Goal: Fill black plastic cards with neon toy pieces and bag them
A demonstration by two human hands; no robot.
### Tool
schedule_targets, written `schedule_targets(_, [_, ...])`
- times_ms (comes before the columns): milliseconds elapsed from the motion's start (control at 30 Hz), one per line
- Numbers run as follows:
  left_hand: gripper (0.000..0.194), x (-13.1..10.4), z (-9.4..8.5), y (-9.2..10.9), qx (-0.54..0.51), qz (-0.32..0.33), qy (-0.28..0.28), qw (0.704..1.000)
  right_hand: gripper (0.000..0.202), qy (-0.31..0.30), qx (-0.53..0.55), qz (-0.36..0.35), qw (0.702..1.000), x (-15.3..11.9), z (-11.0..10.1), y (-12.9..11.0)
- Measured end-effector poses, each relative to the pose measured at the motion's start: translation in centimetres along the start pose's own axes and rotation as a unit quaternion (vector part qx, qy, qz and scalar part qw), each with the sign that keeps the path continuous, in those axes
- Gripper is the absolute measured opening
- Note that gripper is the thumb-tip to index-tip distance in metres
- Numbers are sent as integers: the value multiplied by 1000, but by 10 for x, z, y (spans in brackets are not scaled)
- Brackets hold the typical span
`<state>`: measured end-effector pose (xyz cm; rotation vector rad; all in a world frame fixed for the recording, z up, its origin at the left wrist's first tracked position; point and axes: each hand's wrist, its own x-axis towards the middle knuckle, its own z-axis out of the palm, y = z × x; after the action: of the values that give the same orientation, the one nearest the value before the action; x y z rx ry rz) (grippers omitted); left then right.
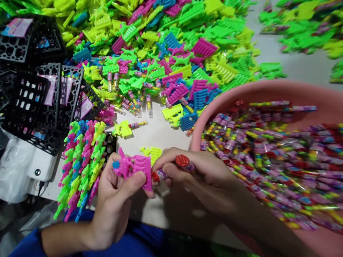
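My left hand is closed around a pink plastic toy comb, its thumb pressed on the flat side. In my right hand are candy tubes: one red-capped tube is pinched at the comb's right end, and another red-capped tube sticks up between the fingers. Whether the pinched tube sits inside the comb, I cannot tell. Just behind the hands lies a yellow comb. Rows of assembled toys in several colours stand to the left of my left hand.
A large pink tub full of candy tubes stands at the right. Loose combs are heaped at the back. Black perforated baskets are stacked at the left above a white box. More green toys lie at the back right.
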<state>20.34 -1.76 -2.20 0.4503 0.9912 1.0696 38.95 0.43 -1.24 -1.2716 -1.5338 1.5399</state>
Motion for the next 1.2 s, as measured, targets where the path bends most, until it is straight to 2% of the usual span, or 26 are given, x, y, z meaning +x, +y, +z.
schedule_targets(167, [43, 0, -1, 0, 4, -4, -21, 1000, 53, 5, 25, -7, 1000, 1, 2, -1])
schedule_targets(267, [44, 1, -1, -1, 17, 4, -12, 1000, 49, 12, 21, -26, 999, 1, 4, 1])
schedule_targets(433, [46, 8, -2, -10, 46, 68, 20, 996, 33, 56, -69, -85, 992, -2, 11, 10])
schedule_targets(500, [46, 11, -3, -14, 65, 100, 39, 992, 29, 79, -89, -87, 989, -1, 13, 10])
schedule_targets(567, [48, 13, -3, -18, 72, 110, 47, 990, 33, 79, -64, -65, 993, 1, 14, 7])
schedule_targets(667, [49, 17, -5, -22, 60, 82, 26, 994, 47, 61, 25, 13, 998, 4, 13, 3])
schedule_targets(733, [48, 19, -6, -23, 60, 72, 18, 995, 52, 65, 51, 39, 996, 5, 13, 2])
schedule_targets(933, [47, 20, -9, -24, 82, 91, 32, 992, 40, 74, -72, -61, 993, 3, 14, 10])
schedule_targets(1100, [46, 23, -5, -25, 110, 167, 78, 977, 27, 95, -172, -104, 975, 3, 18, 16])
schedule_targets(1200, [39, 28, -6, -26, 107, 174, 78, 976, 22, 112, -200, -115, 966, 5, 18, 19])
